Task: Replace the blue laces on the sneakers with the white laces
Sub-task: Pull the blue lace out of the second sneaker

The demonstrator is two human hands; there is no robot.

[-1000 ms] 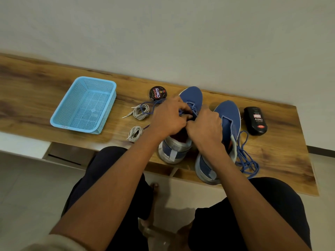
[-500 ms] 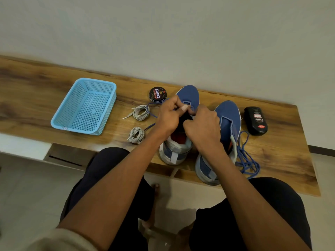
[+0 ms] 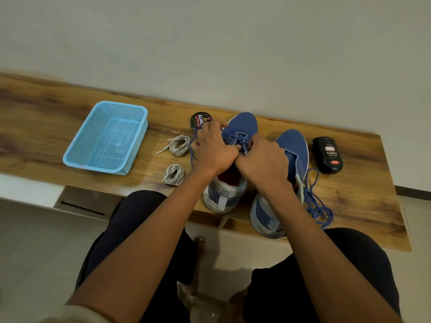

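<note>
1. Head view, what is changing: compared with half a second ago, my left hand (image 3: 213,148) is sliding outward to the left of the left sneaker (image 3: 235,145), and more blue lace (image 3: 241,138) is showing slack across the tongue. A strand is trailing down from that hand toward the white coils. I am reading this as the lace coming out of the eyelets, row by row.

2. Left hand: it is curled nearly closed, and it seems to be pinching the blue strand; the fingertips are partly hidden, so I am judging the hold from the strand leaving the fist.

3. Right hand (image 3: 263,159): it is closed over the throat of the same sneaker, touching the left hand, fingers hooked at the lace crossings. Whether it is gripping lace or only bracing the shoe, I cannot tell.

4. Task state: the right sneaker (image 3: 293,150) is already standing unlaced, its loose lace (image 3: 314,201) piling beside it. The two white laces (image 3: 177,145) are lying coiled and untouched, just left of the hands.

5. Edges and room: both heels are sitting at the near edge of the bench (image 3: 349,194), so a hard tug toward me could be tipping a shoe off. The tin (image 3: 200,120) is crowding the left hand; the basket (image 3: 107,138) is well apart, with open wood between.
</note>
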